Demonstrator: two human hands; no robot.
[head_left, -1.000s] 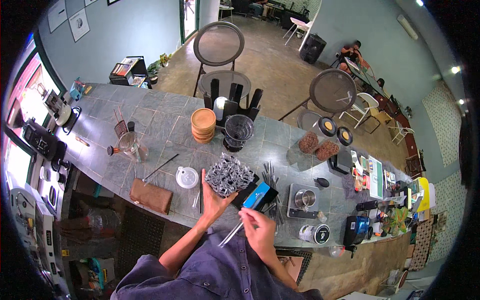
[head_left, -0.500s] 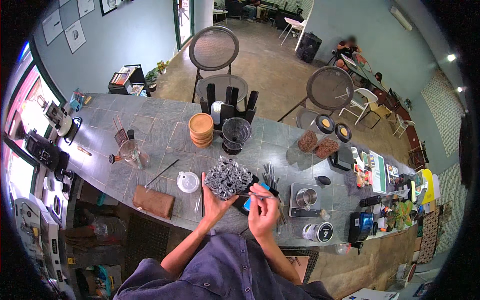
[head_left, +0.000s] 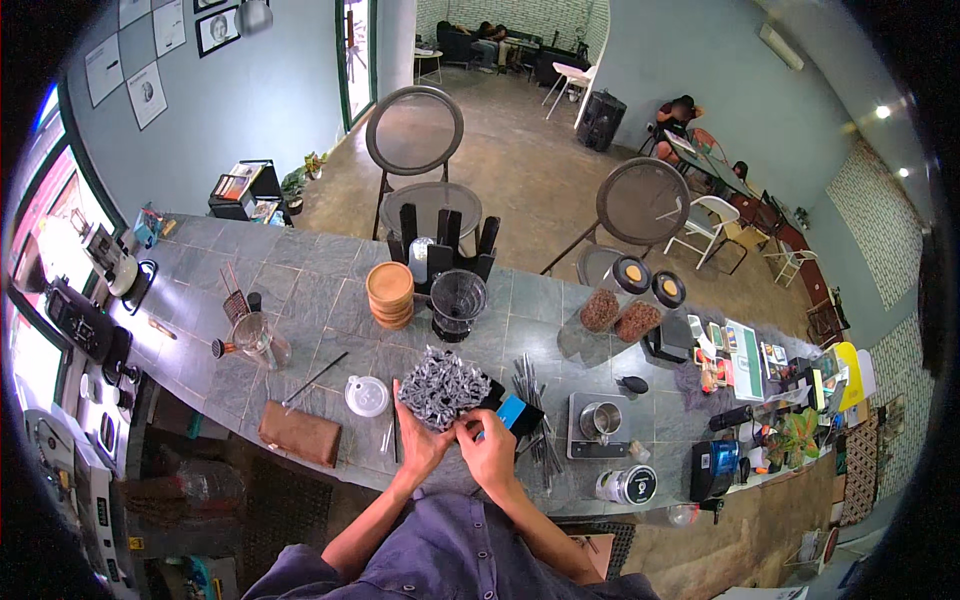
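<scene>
My left hand [head_left: 422,452] is wrapped round the underside of a silvery grey bunch of curled, fuzzy-looking stems [head_left: 443,388], held above the counter's front edge. At the bunch's lower right side, my right hand [head_left: 487,447] has its fingers pinched together against it; what lies between those fingertips is too small to make out. Just beyond my right hand lies a blue and black flat thing [head_left: 511,411], partly covered. Loose thin grey stems [head_left: 538,410] are spread beside it on the tiled counter [head_left: 330,250].
Left of my hands are a white lid [head_left: 367,396], a brown pouch [head_left: 299,432] and a glass jug [head_left: 262,345]. Wooden coasters [head_left: 390,295] and a black coffee dripper [head_left: 459,303] stand ahead. To the right are a scale [head_left: 583,447] with a metal cup [head_left: 601,421] and a tub [head_left: 627,485].
My right hand has come leftward to the bunch from beside it, where it held a thin grey stem. That stem no longer shows apart from the bunch. The whole view has tilted slightly upward.
</scene>
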